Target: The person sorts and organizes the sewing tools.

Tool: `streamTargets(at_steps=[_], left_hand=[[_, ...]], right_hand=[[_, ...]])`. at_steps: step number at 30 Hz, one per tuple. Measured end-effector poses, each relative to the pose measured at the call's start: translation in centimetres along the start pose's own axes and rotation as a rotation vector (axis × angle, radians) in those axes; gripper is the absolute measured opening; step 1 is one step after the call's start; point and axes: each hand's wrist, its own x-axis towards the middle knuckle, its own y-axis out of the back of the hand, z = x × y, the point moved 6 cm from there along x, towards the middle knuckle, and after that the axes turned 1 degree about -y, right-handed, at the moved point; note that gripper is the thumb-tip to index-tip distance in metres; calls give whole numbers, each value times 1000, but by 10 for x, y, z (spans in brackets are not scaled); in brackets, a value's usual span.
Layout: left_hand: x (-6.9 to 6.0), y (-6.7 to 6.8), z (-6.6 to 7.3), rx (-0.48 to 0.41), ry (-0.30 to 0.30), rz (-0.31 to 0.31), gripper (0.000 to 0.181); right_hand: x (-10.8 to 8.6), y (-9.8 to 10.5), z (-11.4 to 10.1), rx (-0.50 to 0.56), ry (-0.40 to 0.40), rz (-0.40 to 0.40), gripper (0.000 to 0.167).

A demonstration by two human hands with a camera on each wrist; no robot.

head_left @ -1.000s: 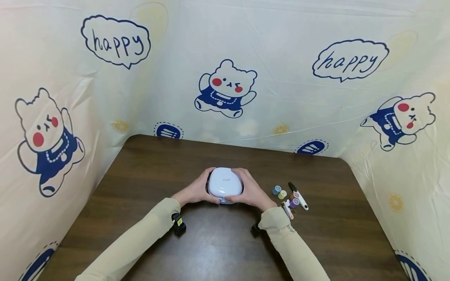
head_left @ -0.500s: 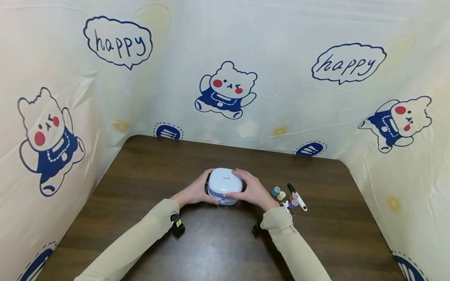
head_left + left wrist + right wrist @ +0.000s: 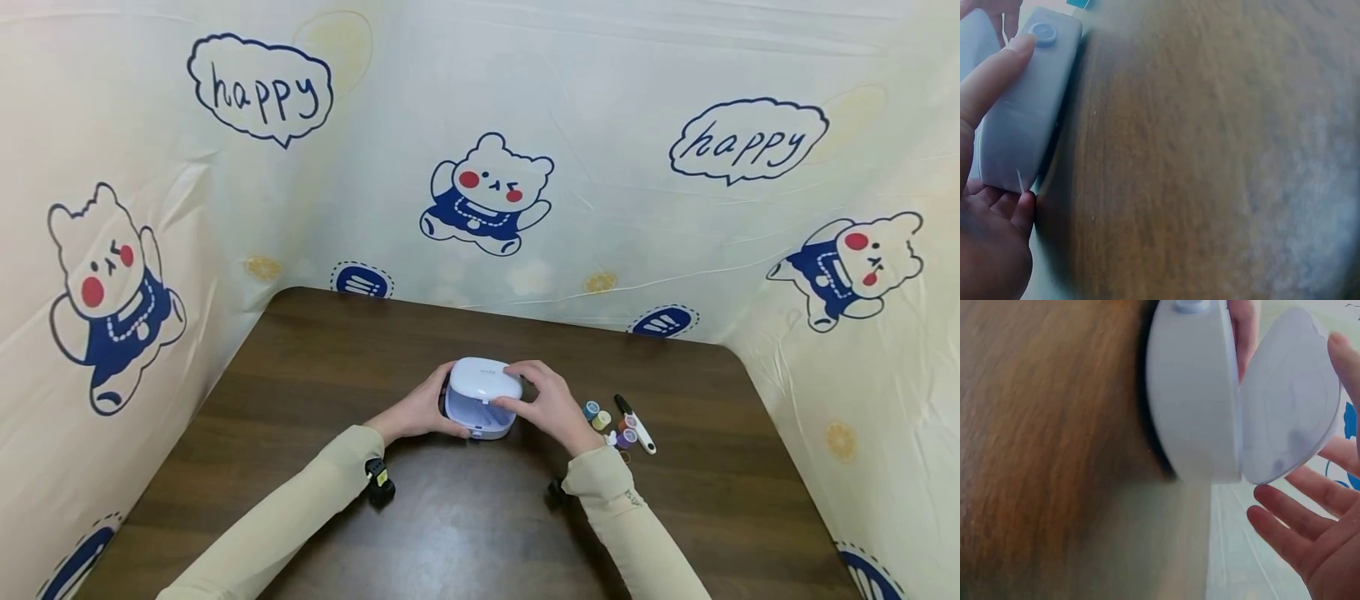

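A pale blue-white case (image 3: pixel 492 432) rests on the table with its hinged lid (image 3: pixel 483 377) tilted up. My left hand (image 3: pixel 422 408) grips the base from the left, thumb on the front near a round catch (image 3: pixel 1043 34) in the left wrist view. My right hand (image 3: pixel 549 407) holds the raised lid by its edge between thumb and fingers; in the right wrist view the lid's smooth inside (image 3: pixel 1291 400) shows, standing away from the base (image 3: pixel 1194 394). What lies inside the case cannot be made out.
Right of the case lie small spools, blue (image 3: pixel 591 409), yellow (image 3: pixel 602 420) and purple (image 3: pixel 627 437), beside a slim white tool with a black end (image 3: pixel 639 429). A small white item (image 3: pixel 611 438) is partly hidden by my right wrist. A printed curtain (image 3: pixel 615 200) surrounds the brown table (image 3: pixel 465 525).
The lid has swung up from the base, lifted by my right hand, which has shifted slightly right. My left hand has stayed on the base.
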Motion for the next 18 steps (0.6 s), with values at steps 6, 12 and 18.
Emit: streamTargets(at_steps=[6, 12, 18], left_hand=[[0, 0, 0, 6, 0, -3, 124], [0, 1, 0, -1, 17, -5, 124], [-2, 1, 1, 16, 21, 0, 124]], right_hand=[[1, 8, 1, 95, -35, 64, 33], [2, 14, 3, 115, -43, 128, 28], [2, 22, 5, 120, -14, 263, 28]])
